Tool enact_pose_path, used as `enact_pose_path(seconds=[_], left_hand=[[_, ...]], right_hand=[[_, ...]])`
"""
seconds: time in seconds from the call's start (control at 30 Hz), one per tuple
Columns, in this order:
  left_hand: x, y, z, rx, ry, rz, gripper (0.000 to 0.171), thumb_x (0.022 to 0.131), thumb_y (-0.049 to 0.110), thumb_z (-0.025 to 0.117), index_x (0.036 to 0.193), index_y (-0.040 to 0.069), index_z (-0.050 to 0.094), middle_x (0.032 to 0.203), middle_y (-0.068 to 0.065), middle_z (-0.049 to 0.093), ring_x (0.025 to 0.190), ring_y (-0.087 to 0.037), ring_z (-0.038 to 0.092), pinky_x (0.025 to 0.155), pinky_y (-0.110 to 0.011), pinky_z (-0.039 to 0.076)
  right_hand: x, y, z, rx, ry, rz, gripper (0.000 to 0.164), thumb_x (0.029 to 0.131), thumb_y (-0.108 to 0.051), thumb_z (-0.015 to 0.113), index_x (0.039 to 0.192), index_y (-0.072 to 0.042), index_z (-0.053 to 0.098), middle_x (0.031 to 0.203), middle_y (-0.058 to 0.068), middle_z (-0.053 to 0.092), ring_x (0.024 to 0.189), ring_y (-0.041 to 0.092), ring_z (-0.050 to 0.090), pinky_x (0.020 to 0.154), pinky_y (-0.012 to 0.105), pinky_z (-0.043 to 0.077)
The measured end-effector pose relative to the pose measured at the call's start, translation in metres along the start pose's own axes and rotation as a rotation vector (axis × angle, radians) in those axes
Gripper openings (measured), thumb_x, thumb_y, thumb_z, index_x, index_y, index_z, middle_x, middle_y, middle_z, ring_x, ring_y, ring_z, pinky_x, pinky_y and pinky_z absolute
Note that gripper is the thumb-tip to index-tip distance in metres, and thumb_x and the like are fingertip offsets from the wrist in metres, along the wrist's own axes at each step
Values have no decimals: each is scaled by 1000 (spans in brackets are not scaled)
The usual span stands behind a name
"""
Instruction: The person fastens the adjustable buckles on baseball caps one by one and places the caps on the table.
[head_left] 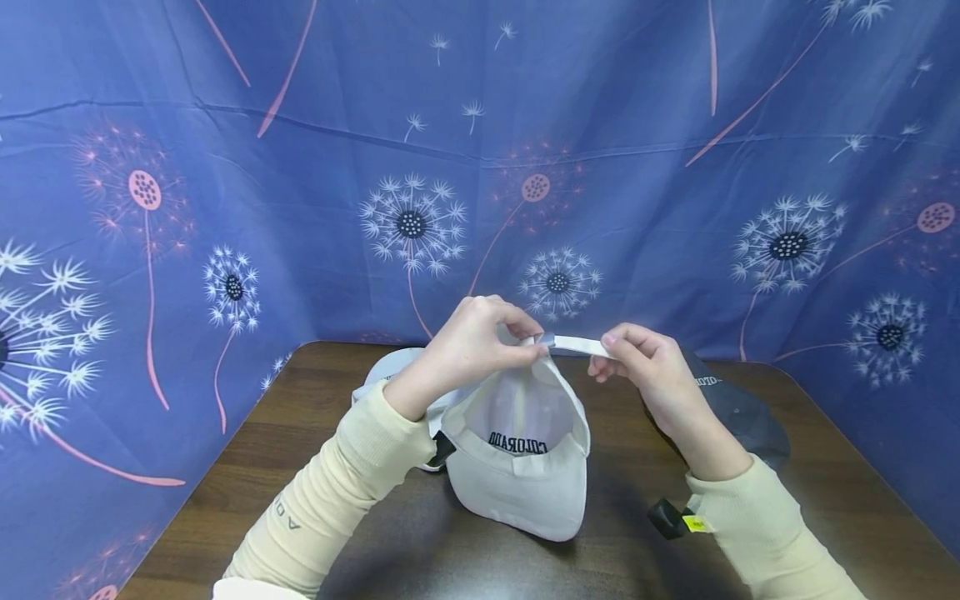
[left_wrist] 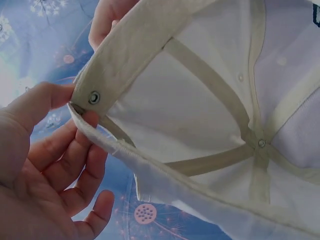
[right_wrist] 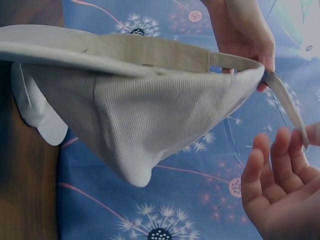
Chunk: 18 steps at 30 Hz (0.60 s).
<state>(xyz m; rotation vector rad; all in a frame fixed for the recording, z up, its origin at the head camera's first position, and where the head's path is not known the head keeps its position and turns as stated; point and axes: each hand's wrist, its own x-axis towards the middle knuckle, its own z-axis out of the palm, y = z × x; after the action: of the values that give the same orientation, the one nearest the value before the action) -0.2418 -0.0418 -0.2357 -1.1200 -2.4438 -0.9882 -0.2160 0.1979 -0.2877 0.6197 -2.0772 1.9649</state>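
A white baseball cap (head_left: 517,496) hangs over the table with its hollow side toward me and its brim low; dark COLORADO lettering shows through the front. My left hand (head_left: 480,337) pinches the back band beside a small metal buckle (head_left: 548,340), between thumb and index finger. In the left wrist view, that hand (left_wrist: 55,155) grips the band near a metal eyelet (left_wrist: 94,97). The strap (head_left: 581,345) runs out through the buckle to the right. Its free end is pinched by my right hand (head_left: 652,367). The right wrist view shows the strap (right_wrist: 286,102) stretched slightly slack between both hands.
Behind my left forearm another light cap (head_left: 393,367) lies on the brown wooden table (head_left: 420,542). A dark grey cap (head_left: 738,412) with white lettering rests behind my right wrist. A blue dandelion-print cloth (head_left: 480,167) hangs around the table.
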Motion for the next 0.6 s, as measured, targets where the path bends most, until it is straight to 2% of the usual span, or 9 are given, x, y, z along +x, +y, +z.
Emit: enact_pose_path(seconds=[0.07, 0.17, 0.27, 0.33, 0.43, 0.5, 0.6], left_hand=[[1, -1, 1, -8, 4, -16, 16, 78, 24, 76, 91, 14, 75, 79, 7, 67, 78, -10, 57, 71, -22, 45], [1, -2, 1, -19, 9, -43, 17, 78, 25, 76, 92, 15, 76, 79, 8, 68, 77, -6, 56, 72, -23, 45], [2, -2, 2, -22, 18, -61, 18, 78, 26, 77, 93, 15, 76, 79, 8, 68, 77, -6, 57, 72, -23, 46], [2, -2, 2, -19, 24, -68, 19, 78, 26, 77, 93, 14, 76, 79, 7, 68, 77, -6, 57, 71, -24, 46], [2, -2, 3, -13, 29, -81, 19, 78, 27, 77, 93, 15, 76, 80, 7, 69, 76, -7, 57, 70, -23, 46], [3, -2, 4, -17, 31, -90, 19, 78, 27, 76, 93, 14, 76, 80, 6, 69, 76, -9, 59, 68, -23, 47], [3, -2, 5, -33, 32, -101, 19, 78, 26, 76, 92, 14, 75, 80, 6, 69, 73, -10, 60, 65, -22, 47]], right_hand=[[0, 0, 1, -70, 52, -15, 16, 95, -13, 55, 87, 0, 61, 73, 4, 66, 67, 16, 63, 65, 26, 53], [-1, 0, 6, -257, 149, -109, 14, 93, -13, 60, 98, -1, 63, 86, 0, 67, 76, 10, 63, 69, 21, 52], [-2, 2, 13, -484, 242, -325, 23, 87, -12, 66, 109, -5, 65, 103, 0, 66, 90, 8, 60, 78, 17, 48], [-2, 3, 19, -602, 278, -500, 31, 85, -17, 69, 113, -5, 64, 111, 5, 65, 102, 14, 57, 88, 20, 43], [0, 6, 28, -724, 290, -726, 43, 82, -30, 69, 115, -2, 63, 114, 13, 63, 108, 28, 54, 97, 29, 39], [1, 8, 34, -766, 286, -824, 48, 83, -35, 67, 114, 1, 62, 113, 16, 62, 108, 34, 53, 99, 34, 37], [3, 12, 39, -799, 292, -915, 48, 82, -34, 68, 112, 3, 62, 111, 18, 62, 106, 37, 54, 97, 40, 38]])
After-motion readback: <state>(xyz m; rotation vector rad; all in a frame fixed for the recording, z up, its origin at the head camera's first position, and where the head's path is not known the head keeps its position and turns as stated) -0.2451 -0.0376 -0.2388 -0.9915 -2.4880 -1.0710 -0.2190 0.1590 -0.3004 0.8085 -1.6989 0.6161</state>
